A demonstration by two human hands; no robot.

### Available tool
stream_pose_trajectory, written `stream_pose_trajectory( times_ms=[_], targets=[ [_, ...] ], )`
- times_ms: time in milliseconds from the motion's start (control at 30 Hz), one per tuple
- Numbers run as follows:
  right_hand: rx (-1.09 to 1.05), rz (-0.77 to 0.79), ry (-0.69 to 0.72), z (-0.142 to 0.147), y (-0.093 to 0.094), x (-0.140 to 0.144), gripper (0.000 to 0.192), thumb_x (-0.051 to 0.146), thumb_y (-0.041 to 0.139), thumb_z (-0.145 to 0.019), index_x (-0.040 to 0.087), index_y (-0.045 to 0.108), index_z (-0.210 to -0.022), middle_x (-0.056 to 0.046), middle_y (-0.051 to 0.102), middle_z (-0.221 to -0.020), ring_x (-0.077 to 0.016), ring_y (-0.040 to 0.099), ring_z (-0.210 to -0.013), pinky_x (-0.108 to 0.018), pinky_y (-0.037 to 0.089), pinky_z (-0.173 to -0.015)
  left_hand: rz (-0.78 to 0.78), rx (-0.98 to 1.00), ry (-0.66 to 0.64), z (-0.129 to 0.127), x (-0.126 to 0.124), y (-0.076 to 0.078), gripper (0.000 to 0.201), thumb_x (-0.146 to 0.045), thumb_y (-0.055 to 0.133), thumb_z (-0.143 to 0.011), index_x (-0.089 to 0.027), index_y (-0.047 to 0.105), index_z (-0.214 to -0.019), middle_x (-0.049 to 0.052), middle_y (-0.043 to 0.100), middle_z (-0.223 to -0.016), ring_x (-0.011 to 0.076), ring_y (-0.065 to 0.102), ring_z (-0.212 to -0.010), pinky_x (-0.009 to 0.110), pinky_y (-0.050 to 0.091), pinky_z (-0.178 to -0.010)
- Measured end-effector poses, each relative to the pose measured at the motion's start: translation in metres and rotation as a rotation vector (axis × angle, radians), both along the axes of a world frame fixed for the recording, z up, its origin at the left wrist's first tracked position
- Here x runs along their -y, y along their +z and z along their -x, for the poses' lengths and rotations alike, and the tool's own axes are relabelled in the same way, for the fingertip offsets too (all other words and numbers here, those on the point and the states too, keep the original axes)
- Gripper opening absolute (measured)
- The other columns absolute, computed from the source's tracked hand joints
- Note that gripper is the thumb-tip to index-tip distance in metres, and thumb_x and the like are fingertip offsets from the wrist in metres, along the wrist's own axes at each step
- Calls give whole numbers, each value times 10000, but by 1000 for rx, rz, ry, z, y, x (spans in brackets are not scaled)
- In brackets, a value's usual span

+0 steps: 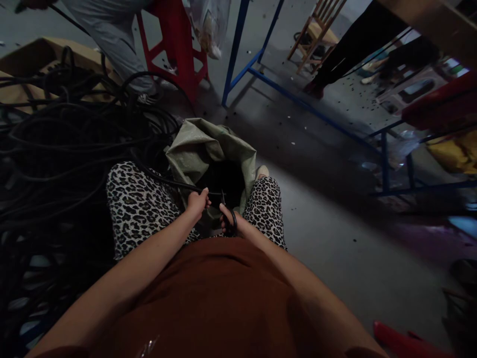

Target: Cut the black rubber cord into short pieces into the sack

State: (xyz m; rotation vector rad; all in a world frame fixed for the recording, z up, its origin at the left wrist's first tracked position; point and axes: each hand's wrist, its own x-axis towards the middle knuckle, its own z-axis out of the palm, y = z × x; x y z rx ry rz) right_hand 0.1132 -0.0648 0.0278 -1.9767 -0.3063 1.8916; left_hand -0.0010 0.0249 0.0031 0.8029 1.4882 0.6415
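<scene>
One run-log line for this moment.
left hand: gripping black cable | right hand: holding black-handled scissors | green sack: open, between leopard-print trouser legs

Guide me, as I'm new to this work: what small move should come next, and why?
Probably a snip of the black cord with the scissors: the left hand holds the cord over the open green sack, and the right hand has the blades beside the stretch poking out past the left.

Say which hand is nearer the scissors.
Right. The right hand holds the scissors by the handles; the left hand, gripping a black cord, is to their left, apart from them.
</scene>
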Motion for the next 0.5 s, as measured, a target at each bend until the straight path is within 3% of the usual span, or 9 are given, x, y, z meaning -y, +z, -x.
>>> stream_pose_trajectory(
  times_ms=[500],
  targets=[
    [11,-46,-53,-2,-10,-1,562,648,412,-875,123,527,-711,3,497,-469,-95,493,-315,-158,292,-274,-4,-3,-15,0,1,0,360,-409,589,-757,-188,467,-501,26,498,-423,117,451,-359,236,368,-404]
  ],
)
